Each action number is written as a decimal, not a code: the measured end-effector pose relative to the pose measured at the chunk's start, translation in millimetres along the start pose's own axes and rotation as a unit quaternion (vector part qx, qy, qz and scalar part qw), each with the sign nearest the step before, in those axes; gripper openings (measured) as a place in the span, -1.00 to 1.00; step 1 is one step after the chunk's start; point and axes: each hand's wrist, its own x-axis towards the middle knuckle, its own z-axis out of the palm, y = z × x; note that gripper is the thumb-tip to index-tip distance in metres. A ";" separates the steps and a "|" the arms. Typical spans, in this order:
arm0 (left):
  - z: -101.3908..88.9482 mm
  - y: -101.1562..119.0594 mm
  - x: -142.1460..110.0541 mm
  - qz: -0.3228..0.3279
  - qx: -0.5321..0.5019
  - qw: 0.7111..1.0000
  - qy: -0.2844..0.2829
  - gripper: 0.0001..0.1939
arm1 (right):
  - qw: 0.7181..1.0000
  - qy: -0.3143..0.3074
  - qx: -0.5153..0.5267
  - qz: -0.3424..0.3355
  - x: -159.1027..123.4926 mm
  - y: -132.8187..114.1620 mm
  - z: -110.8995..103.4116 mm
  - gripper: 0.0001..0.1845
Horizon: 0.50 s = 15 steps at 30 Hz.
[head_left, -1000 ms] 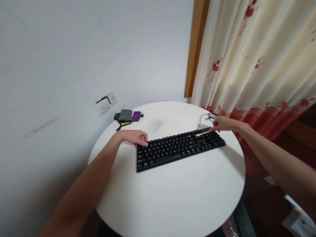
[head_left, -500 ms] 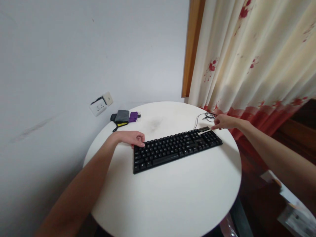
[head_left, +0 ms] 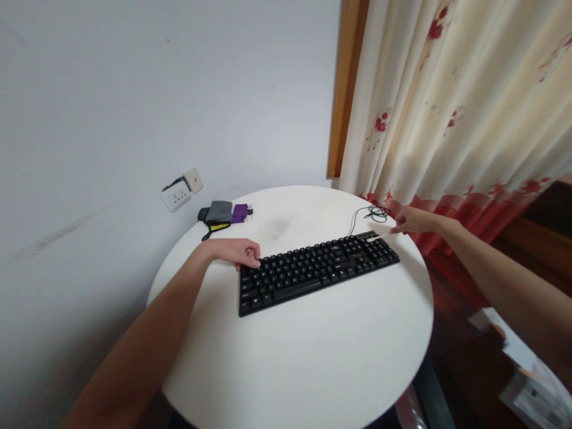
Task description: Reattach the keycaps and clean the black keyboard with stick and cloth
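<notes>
A black keyboard [head_left: 308, 271] lies slantwise on a round white table [head_left: 304, 357]. At its far left corner my left hand [head_left: 239, 251] is closed, thumb on top of the edge keys and fingers curled at the rim. Beyond its right end, my right hand [head_left: 409, 220] pinches a thin white cotton swab [head_left: 379, 236]. The swab's thicker tip rests at the far right part of the keyboard, near the label strip; whether it touches keys or the gap between them is too small to tell.
A coiled black cable [head_left: 376, 213] lies behind the keyboard's right end. Grey and purple cloth items [head_left: 220, 213] sit at the table's back left edge. A wall socket [head_left: 176, 195] is above them; a flowered curtain [head_left: 438, 119] hangs at the right.
My right hand has drawn slightly right and back, taking the swab's tip rightward along the keyboard. My left hand keeps its place at the corner. The view has shifted a little.
</notes>
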 end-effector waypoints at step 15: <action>0.7 -2.3 1.1 0.000 0.013 1.000 0.004 -0.45 | 0.999 -0.033 0.020 0.016 6.1 2.5 7.8 -0.44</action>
